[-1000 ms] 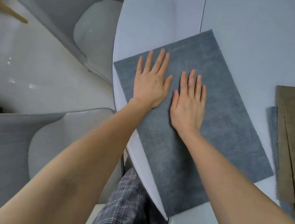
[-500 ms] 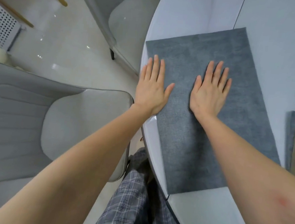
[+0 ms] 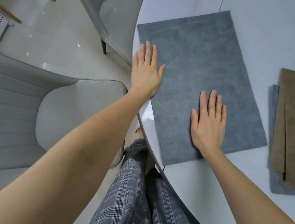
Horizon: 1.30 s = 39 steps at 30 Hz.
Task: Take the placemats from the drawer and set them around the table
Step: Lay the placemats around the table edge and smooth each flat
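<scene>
L grip: my left hand (image 3: 146,73) flat, released, on blue-grey placemat (image 3: 198,77) at worktop (image 3: 273,28) edge
R grip: my right hand (image 3: 208,122) flat, released, on mat's near part
Spare mats: stack (image 3: 292,128) to R, apart

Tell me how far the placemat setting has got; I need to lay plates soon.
Done: one grey-blue placemat lies flat at the table edge. In hand: left hand and right hand press it flat. Left: the stack of brown and blue placemats waits beside it.

Soft, even indoor light, bright and nearly shadowless. Small glare spots gleam on the glossy floor (image 3: 60,33). Wide-angle distortion bends the table (image 3: 264,18) edge; focus is slightly soft.
</scene>
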Motion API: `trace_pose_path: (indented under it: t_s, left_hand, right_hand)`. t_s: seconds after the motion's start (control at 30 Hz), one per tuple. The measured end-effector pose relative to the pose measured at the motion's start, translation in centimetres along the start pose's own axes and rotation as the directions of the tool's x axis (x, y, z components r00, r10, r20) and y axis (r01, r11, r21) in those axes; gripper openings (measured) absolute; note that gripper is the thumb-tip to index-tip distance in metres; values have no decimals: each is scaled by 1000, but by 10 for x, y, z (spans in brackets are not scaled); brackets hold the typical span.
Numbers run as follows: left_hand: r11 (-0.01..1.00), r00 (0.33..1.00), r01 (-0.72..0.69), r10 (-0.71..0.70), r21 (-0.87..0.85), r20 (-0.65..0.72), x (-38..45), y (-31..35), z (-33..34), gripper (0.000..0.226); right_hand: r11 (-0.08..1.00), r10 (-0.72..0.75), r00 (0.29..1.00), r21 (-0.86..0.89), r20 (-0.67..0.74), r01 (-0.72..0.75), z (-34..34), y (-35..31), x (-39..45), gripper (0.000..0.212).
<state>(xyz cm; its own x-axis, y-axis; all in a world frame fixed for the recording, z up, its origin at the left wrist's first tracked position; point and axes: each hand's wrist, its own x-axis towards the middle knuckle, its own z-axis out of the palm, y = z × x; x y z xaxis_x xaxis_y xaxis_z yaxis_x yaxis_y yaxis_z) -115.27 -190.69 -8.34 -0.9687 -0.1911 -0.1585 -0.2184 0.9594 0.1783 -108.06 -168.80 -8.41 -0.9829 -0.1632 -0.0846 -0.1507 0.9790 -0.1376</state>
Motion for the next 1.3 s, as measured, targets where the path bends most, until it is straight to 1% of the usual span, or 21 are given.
trace_pose_path:
  t_s: [0.03,0.1,0.17,0.27,0.3,0.37,0.43,0.47,0.5,0.57,0.63,0.67,0.7,0.77,0.83,0.9,1.0,1.1,1.17,1.2,1.3]
  left_hand:
    - [999,999,-32,32,4,16,-8,6,1,67]
    - [986,986,-163,162,16,48,-41,24,10,69]
    - [956,955,-292,291,18,55,-87,41,22,68]
    - [910,911,-412,409,43,62,-148,45,34,66]
    - [882,884,-465,459,72,91,-163,40,34,66]
    - [803,809,-584,564,120,164,-184,24,34,67]
    - [738,743,-663,629,125,231,-191,9,25,68]
    - [728,725,-678,640,100,253,-189,5,17,67]
    - [742,725,-669,637,49,263,-183,5,7,65]
    - [798,770,-599,598,-71,221,-164,17,-17,58]
    - [848,829,-517,531,-121,176,-140,42,-39,46]
    - [864,843,-488,503,-124,191,-127,56,-46,39]
    - [872,839,-475,489,-117,237,-114,73,-53,34]
    - [855,794,-510,511,-97,328,-92,109,-64,30]
    - [817,740,-570,555,-84,380,-77,149,-74,28]
    - [774,680,-628,599,-87,422,-70,188,-81,29]
    - [686,584,-722,676,-94,450,-70,242,-85,33]
    - [608,499,-786,730,-112,467,-80,286,-84,37]
    - [602,466,-781,740,-168,485,-88,308,-78,39]
    - [616,461,-761,734,-203,499,-90,318,-73,40]
    - [696,481,-647,689,-312,542,-96,336,-55,44]
  right_hand:
    - [1000,7,1000,-8,0,-7,0,4,-11,59]
    - [1000,17,1000,-3,-7,-17,0,7,-18,57]
    - [1000,7,1000,21,-10,-7,-2,8,-16,56]
    - [999,-8,1000,45,17,7,-3,12,-15,53]
    - [999,-13,999,52,30,11,-3,13,-15,53]
    - [998,-13,998,68,53,9,-5,13,-14,53]
    - [996,-21,995,88,99,12,-10,13,-13,54]
    - [993,-34,990,113,136,18,-14,14,-13,56]
    - [987,-52,983,159,175,24,-18,16,-12,57]
    - [947,-76,970,323,233,-3,-33,23,-10,54]
    - [885,-14,979,458,202,-82,-55,33,-11,39]
    - [869,44,985,481,165,-119,-66,41,-12,32]
    - [858,106,987,490,123,-153,-78,50,-14,29]
    - [826,221,972,516,76,-228,-101,71,-18,27]
    - [797,309,946,517,94,-312,-120,98,-26,27]
    - [783,385,913,475,136,-401,-135,130,-37,25]
    - [711,537,824,427,183,-559,-152,171,-65,25]
    - [629,665,718,364,205,-687,-159,205,-98,34]
    - [588,706,677,358,211,-725,-159,222,-116,40]
    - [587,707,676,360,207,-725,-159,229,-123,42]
    - [641,665,724,358,184,-679,-149,244,-130,38]
